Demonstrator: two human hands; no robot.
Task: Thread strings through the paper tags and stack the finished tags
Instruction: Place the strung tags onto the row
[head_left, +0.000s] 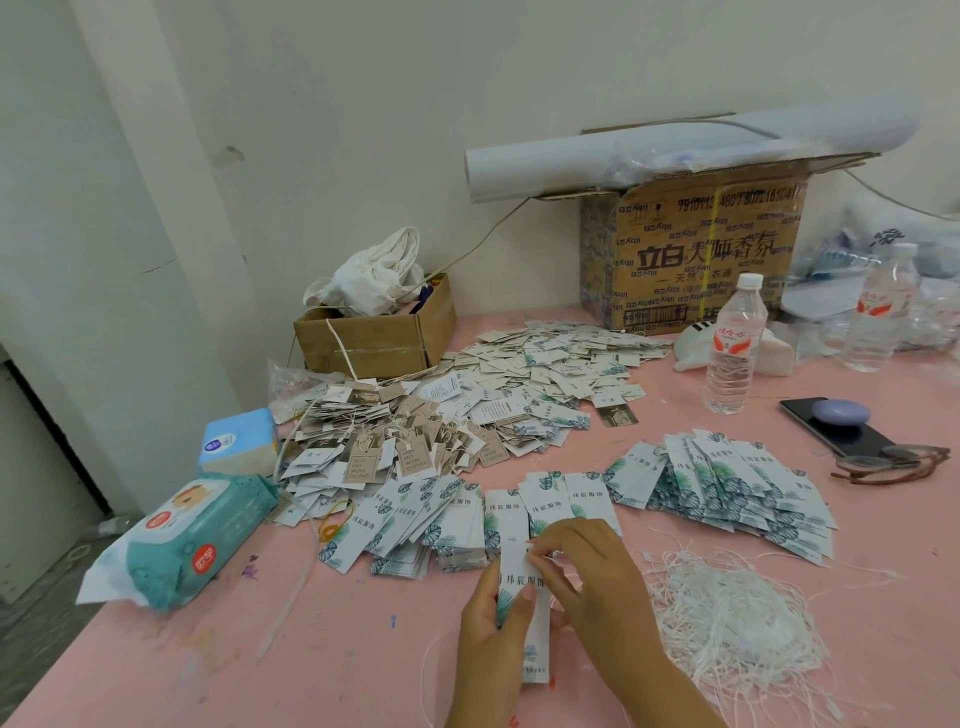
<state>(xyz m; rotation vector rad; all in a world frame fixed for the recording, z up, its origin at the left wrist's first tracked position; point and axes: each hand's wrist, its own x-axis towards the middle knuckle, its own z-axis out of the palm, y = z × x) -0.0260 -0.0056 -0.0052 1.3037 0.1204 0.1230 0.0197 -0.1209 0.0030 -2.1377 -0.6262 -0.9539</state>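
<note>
I hold one white paper tag (525, 574) with a green leaf print upright over the pink table (337, 649). My left hand (491, 634) grips its left edge, thumb across the front. My right hand (587, 571) pinches at the tag's top end, where the hole sits; the string there is too thin to make out. A tangled heap of white strings (737, 623) lies just right of my hands. Rows of fanned leaf-print tags (415, 519) lie beyond my hands, with more tags (727, 488) to the right. A pile of strung brown tags (384, 447) sits further back.
A large loose tag pile (545, 364) spreads at the back. A wet-wipe pack (192, 545) and tissue box (239, 441) sit at left. Two cardboard boxes (374, 338) (696, 249), water bottles (735, 348), a phone (831, 426) and glasses (893, 462) stand around.
</note>
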